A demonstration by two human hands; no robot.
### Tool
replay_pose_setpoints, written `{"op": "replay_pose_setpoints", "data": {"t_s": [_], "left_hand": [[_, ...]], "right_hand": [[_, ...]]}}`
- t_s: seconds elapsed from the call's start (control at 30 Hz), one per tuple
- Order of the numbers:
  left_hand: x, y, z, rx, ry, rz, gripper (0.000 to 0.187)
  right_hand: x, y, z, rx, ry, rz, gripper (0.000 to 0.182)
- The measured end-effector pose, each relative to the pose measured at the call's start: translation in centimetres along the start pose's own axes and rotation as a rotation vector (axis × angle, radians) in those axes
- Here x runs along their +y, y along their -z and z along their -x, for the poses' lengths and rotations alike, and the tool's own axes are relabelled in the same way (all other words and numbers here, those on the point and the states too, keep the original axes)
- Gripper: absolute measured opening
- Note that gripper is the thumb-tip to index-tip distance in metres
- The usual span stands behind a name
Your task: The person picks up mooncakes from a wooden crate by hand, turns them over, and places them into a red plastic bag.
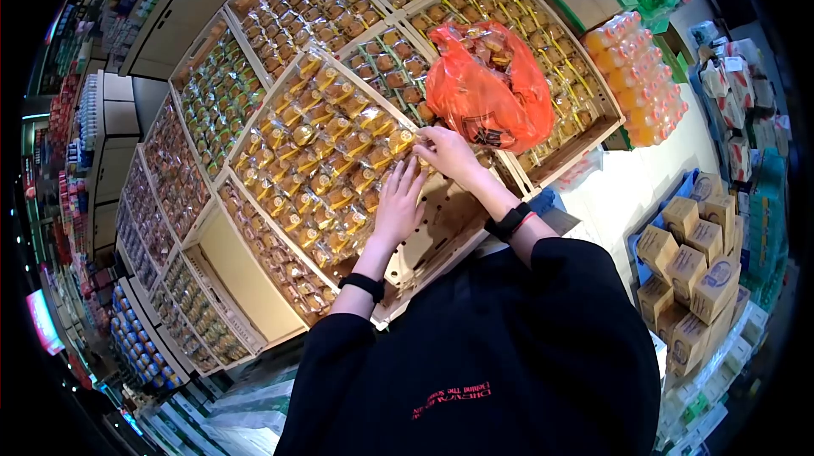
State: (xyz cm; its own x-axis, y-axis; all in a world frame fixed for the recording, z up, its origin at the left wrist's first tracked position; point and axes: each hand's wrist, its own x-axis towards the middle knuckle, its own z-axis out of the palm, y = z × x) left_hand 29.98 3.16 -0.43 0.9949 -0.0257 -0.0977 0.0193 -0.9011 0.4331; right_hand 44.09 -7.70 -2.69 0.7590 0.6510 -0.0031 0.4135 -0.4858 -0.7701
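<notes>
A wooden crate of yellow-wrapped small cakes (318, 159) lies in front of me, its near right part showing bare wooden bottom. My left hand (398, 201) rests on the near edge of the packets, fingers spread and stretched out. Beside it, my right hand (445, 152) is at the crate's right side with thumb and fingers pinched at the end packets; what is between them is too small to make out. Just beyond my right hand, an open red plastic bag (492, 87) with wrapped packets inside sits on the neighbouring crates.
More crates of wrapped cakes (220, 95) spread left and beyond. An empty-bottomed compartment (242, 274) is at the lower left. Orange drink bottles (636, 78) stand at the right, with stacked cardboard boxes (691, 261) nearer on the right.
</notes>
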Motion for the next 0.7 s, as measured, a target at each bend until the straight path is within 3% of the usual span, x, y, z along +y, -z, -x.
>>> {"op": "replay_pose_setpoints", "data": {"t_s": [0.07,0.13,0.33,0.4,0.53,0.6,0.7], "left_hand": [[0.0,-0.3,-1.0,0.008,-0.09,-0.083,0.065],[0.0,-1.2,-1.6,0.04,-0.112,-0.059,0.059],[-1.9,-3.4,-2.4,0.128,-0.102,-0.384,0.052],[-2.2,-3.2,-2.3,0.106,-0.092,-0.353,0.052],[-1.8,-3.1,-2.8,0.12,-0.103,-0.319,0.052],[-1.3,-2.6,-2.8,0.054,-0.023,-0.222,0.047],[-1.6,-1.5,-3.6,0.146,-0.043,-0.146,0.045]], "right_hand": [[0.4,1.4,0.6,0.107,-0.013,-0.21,0.022],[2.0,2.5,1.4,0.183,0.003,-0.148,0.017],[6.2,7.0,2.5,0.233,-0.205,-0.171,0.016],[7.4,8.1,2.7,0.233,-0.304,-0.221,0.016],[10.4,9.3,1.6,0.472,-0.176,-0.103,0.014],[11.9,9.9,0.2,0.489,-0.223,-0.127,0.014],[14.8,9.7,-2.8,0.45,-0.234,-0.155,0.016]]}}
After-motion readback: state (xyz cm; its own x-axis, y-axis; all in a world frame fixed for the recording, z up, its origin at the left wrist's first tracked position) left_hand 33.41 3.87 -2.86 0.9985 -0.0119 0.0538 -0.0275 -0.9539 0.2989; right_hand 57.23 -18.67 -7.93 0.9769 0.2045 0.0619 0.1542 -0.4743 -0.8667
